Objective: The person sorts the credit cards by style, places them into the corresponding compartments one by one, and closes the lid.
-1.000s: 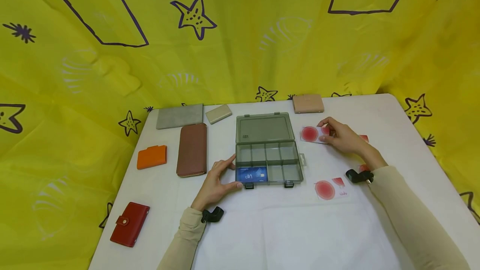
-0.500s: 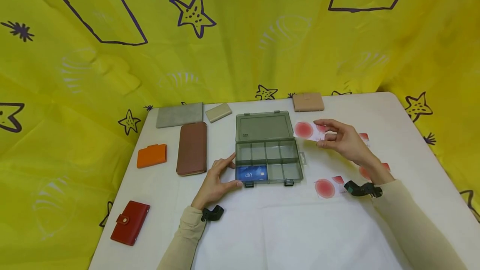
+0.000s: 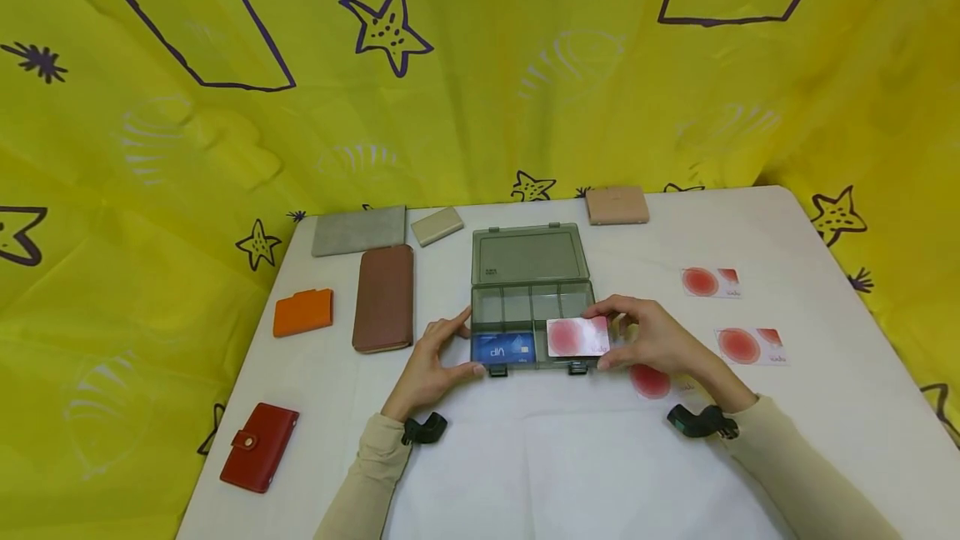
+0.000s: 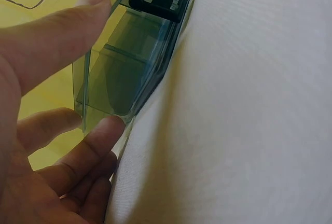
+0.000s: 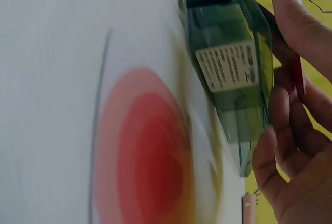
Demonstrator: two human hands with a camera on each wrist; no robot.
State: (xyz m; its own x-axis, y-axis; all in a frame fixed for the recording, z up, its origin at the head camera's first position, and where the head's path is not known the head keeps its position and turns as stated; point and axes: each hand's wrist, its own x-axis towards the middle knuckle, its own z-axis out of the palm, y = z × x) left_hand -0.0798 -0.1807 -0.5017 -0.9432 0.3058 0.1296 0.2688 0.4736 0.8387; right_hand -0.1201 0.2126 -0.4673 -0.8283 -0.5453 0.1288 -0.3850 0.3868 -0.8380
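A translucent grey-green compartment box [image 3: 529, 258] lies with its lid folded back. My left hand [image 3: 431, 369] grips its front left corner, thumb on the front and fingers along the side wall; the left wrist view shows that wall [image 4: 119, 73] close up. A blue VIP card [image 3: 498, 348] lies in the front left compartment. Over the front right compartments, my right hand [image 3: 652, 344] pinches a white card with red circles [image 3: 573, 337] by its right end. In the right wrist view this card [image 5: 296, 73] appears edge-on between thumb and fingers, at the box's rim.
Similar red-and-white cards [image 3: 750, 346] lie on the right, one [image 3: 651, 382] partly under my right hand. Around the left and back are a red card holder [image 3: 260, 448], orange holder [image 3: 303, 313], brown wallet [image 3: 384, 298], grey wallet [image 3: 360, 232], beige case [image 3: 437, 227] and tan wallet [image 3: 617, 206].
My right hand has lifted the red-and-white card off the table and brought it left and nearer, over the box's front right compartments. My left hand has stayed on the box.
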